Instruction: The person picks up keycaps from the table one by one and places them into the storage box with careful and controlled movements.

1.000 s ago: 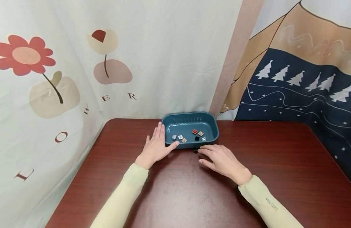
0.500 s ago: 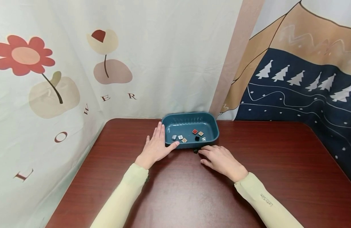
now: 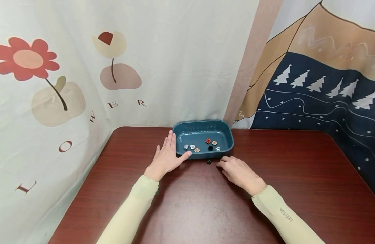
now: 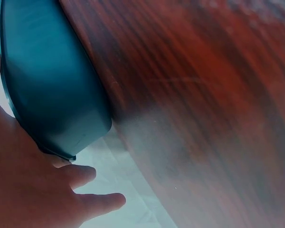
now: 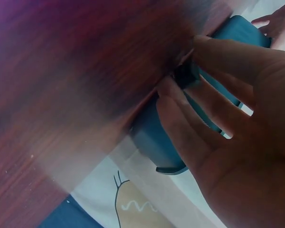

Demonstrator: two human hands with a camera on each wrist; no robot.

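Observation:
A teal rectangular tray (image 3: pixel 205 155) stands at the table's back edge with several small cubes inside, among them a red cube (image 3: pixel 208 140) and a black one (image 3: pixel 210 148). My left hand (image 3: pixel 166 156) lies along the tray's left end, fingers straight, thumb over the front rim. At the tray's front right, my right hand (image 3: pixel 238 172) is low over the table, fingers bent. The right wrist view shows a small dark cube (image 5: pixel 186 75) between its thumb and fingertips; from above, the hand hides it. Another small dark cube (image 3: pixel 209 161) sits on the table, left of those fingertips.
The reddish-brown wooden table (image 3: pixel 187 210) spreads out in front of the tray. Behind it hangs a pale curtain (image 3: pixel 175 67) with printed flowers. A navy panel with tree prints (image 3: pixel 321 91) hangs at the right.
My right hand has drawn slightly right, away from the dark cube on the table, and its fingers have bent in more. The left hand and the tray stay put.

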